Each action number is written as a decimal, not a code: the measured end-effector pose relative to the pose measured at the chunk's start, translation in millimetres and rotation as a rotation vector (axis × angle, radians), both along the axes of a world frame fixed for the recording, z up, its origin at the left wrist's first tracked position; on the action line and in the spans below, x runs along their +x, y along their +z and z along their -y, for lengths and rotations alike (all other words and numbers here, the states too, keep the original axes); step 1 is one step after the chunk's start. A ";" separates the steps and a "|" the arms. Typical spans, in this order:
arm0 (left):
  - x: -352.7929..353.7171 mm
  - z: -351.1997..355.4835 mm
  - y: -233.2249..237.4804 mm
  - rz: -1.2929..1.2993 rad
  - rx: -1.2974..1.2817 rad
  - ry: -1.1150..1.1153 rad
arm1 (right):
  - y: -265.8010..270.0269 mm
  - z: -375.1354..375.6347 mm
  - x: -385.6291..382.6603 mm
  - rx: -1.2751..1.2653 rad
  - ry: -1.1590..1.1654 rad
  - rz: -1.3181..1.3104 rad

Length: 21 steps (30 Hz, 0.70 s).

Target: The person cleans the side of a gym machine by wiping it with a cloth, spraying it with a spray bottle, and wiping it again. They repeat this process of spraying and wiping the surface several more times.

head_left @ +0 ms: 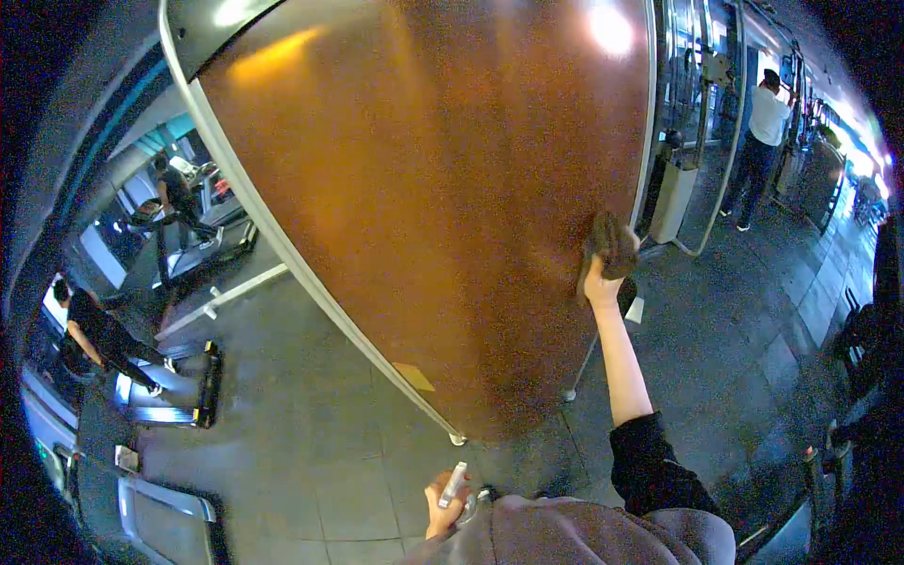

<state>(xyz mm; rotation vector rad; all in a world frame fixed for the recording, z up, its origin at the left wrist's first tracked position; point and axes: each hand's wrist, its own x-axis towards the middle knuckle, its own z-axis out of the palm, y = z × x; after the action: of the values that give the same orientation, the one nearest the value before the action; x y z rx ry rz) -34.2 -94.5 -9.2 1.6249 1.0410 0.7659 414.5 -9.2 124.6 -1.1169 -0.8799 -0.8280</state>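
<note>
The fingers of the right hand (604, 286) are closed on a dark brown cloth (614, 243), and some of them are hidden by its folds. This cloth lies against the large reddish-brown panel (424, 217), close to its right edge, at the lower part. The right arm is stretched forward, and its black sleeve (657, 463) is pulled back to near the elbow.

The fingers of the left hand (439, 507) are bent around a white-topped object (454, 484), which looks like a spray bottle; its lower part I cannot see well. This hand is low, near the grey garment (574, 533) of the person, and well apart from the panel.

The panel has a shiny surface, with a bright reflection of a lamp near its top right corner. A pale metal frame (303, 271) runs along its left side, and a small yellow patch (414, 378) is at its lower left edge. Below is the grey tiled floor (348, 476).

At the left, one person (105, 330) is on a treadmill (169, 400), and a second person is farther behind. At the right, a person in a white top (766, 115) stands among gym machines.
</note>
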 end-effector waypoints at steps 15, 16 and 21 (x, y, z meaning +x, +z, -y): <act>-61.9 10.0 -36.6 -0.047 -0.111 0.103 | -46.0 -13.1 56.8 0.096 -0.170 -0.905; -60.3 8.3 -30.4 -0.058 -0.116 0.120 | -33.6 -5.7 34.9 0.163 0.041 -0.850; -47.3 -4.3 -35.8 -0.074 -0.166 0.142 | -31.8 -8.7 -45.0 0.112 -0.082 -0.760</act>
<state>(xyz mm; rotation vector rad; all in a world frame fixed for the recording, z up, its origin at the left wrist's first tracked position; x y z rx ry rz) -81.5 -90.2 -45.0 1.4584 1.2509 0.6971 369.5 -0.5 92.8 -1.2411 -0.1524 -0.4432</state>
